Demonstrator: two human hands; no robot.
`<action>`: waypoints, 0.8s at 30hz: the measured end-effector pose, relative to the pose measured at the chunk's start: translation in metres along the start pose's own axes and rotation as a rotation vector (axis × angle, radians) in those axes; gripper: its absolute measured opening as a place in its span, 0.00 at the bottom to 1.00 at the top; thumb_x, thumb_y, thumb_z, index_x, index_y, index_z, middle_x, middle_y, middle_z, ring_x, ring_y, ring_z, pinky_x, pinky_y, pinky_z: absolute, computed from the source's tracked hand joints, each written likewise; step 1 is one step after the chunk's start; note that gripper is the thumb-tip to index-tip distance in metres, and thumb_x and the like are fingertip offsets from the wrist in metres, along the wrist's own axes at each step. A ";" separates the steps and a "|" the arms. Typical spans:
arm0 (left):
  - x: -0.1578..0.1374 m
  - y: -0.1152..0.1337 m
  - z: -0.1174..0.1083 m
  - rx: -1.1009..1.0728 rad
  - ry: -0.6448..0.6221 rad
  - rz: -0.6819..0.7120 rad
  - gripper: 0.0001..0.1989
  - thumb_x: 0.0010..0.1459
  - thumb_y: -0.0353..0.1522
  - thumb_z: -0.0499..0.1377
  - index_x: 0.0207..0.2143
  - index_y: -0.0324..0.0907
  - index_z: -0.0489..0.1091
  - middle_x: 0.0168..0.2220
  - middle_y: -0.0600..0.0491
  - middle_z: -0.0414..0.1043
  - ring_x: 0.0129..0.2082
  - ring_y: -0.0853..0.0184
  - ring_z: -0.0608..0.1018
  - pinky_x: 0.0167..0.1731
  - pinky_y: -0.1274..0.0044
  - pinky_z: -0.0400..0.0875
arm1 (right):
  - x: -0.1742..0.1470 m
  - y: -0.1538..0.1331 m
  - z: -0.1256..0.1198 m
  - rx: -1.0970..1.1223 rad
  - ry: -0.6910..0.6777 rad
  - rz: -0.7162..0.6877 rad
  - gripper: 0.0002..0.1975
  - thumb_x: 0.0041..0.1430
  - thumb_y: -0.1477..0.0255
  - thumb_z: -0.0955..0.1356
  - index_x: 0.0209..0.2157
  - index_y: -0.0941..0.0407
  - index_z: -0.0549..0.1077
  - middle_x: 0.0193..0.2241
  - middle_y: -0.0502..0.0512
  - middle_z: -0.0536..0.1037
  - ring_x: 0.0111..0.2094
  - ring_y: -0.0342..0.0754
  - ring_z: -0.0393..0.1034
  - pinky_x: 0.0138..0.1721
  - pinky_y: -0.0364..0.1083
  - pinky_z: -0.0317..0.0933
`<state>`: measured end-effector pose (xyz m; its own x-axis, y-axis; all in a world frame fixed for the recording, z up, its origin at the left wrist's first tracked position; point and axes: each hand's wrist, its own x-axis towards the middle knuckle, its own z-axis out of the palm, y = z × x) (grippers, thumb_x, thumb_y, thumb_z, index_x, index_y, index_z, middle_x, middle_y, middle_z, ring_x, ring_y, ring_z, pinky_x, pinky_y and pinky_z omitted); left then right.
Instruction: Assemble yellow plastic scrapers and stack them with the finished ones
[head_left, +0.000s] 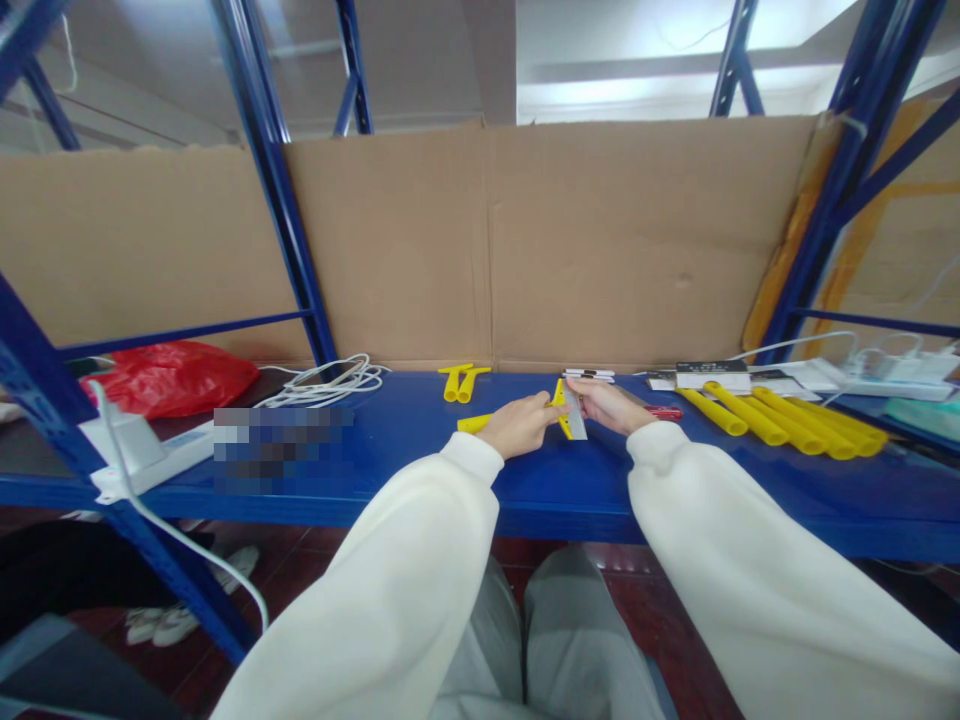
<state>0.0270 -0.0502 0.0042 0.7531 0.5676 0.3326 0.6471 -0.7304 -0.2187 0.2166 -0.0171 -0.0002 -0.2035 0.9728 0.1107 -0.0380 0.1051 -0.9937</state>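
My left hand point(517, 424) is closed around the handle of a yellow scraper point(471, 424), which lies sideways just above the blue shelf. Its wide yellow head points right, toward my other hand. Pinched in my right hand point(609, 402) is a flat metal blade point(577, 418), held up against the scraper's head. Whether the blade is seated in the head I cannot tell. A red object point(665, 412) lies just beyond my right wrist, partly hidden. Further back, two small yellow scrapers point(463, 383) lie side by side with heads toward the cardboard.
Several yellow handles point(765, 420) lie in a row at right, by a black-and-white box point(712, 376). White packets point(589, 376) lie behind my hands. On the left are a coiled white cable point(330, 380), a power strip point(161, 460) and a red bag point(176, 375). Cardboard point(615, 240) walls the back.
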 end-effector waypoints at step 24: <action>0.002 -0.018 0.006 -0.111 -0.130 -0.209 0.21 0.66 0.31 0.51 0.60 0.47 0.69 0.47 0.44 0.76 0.49 0.58 0.78 0.49 0.73 0.70 | 0.019 -0.007 -0.009 -1.372 0.326 0.117 0.12 0.55 0.63 0.69 0.34 0.55 0.81 0.36 0.62 0.82 0.49 0.60 0.73 0.47 0.53 0.62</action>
<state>0.0177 -0.0336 0.0032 0.6183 0.7492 0.2373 0.7784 -0.6255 -0.0533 0.2213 0.0028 0.0089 0.1001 0.9732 0.2071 0.9688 -0.0480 -0.2431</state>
